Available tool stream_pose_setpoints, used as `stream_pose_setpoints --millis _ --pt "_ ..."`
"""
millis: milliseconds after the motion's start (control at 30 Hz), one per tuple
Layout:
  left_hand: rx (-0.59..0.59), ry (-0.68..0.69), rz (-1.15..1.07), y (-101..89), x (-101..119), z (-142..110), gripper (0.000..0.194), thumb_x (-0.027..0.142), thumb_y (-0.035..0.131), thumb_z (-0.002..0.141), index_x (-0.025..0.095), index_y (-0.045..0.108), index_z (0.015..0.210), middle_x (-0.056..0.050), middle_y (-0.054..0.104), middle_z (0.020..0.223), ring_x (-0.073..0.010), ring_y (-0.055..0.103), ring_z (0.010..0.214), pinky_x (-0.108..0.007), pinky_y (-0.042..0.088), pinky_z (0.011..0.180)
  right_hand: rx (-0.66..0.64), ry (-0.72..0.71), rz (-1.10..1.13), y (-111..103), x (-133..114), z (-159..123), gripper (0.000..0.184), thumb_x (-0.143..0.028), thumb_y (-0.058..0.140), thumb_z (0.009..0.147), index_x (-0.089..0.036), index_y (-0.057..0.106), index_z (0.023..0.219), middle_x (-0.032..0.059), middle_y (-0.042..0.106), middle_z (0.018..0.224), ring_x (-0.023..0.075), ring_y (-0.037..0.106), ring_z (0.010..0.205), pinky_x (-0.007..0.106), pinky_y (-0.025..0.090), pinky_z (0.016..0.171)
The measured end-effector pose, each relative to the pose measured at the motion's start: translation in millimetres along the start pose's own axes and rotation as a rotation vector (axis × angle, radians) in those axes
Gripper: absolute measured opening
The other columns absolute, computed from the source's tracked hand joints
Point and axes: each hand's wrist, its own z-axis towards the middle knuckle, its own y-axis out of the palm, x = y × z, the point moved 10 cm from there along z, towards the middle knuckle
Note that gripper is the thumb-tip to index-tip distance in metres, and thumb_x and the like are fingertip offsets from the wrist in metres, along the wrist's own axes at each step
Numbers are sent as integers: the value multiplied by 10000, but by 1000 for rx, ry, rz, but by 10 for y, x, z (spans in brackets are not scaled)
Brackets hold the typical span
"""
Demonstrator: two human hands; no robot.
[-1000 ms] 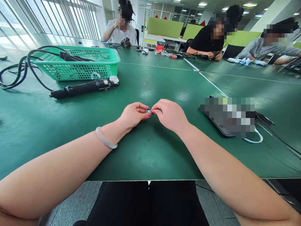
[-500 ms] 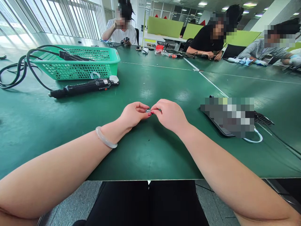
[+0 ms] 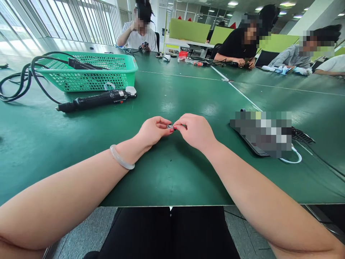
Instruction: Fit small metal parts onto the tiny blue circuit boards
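Just above the green tabletop (image 3: 172, 180), my left hand (image 3: 153, 130) pinches a small silvery and dark part (image 3: 169, 126) between thumb and fingers. It looks like a tiny electronic piece, too small to name surely. My right hand (image 3: 194, 130) meets it from the other side, thumb and forefinger pressed together at the part's right end. What the right fingertips grip is mostly hidden behind them. A pale bangle (image 3: 121, 158) circles my left wrist.
A black electric screwdriver (image 3: 94, 100) lies in front of a green plastic basket (image 3: 88, 77) with black cables at the left. On the right is a dark, blurred-out device (image 3: 258, 135) with a white cable. Several people sit around the table's far side.
My hands hold nearly the same pose, with only slight finger movement at the small part. At the far right, a person has shifted and another's white sleeve and forearm show.
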Motion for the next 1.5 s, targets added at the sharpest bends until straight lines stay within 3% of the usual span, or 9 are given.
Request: stream_pose_setpoints --millis 1500 --pt "10 7 -9 14 25 -5 231 1 717 656 104 616 837 -38 700 730 -113 655 698 -331 513 838 16 -19 -2 -11 -6 9 230 -172 466 881 -186 676 787 25 656 851 145 559 747 290 388 642"
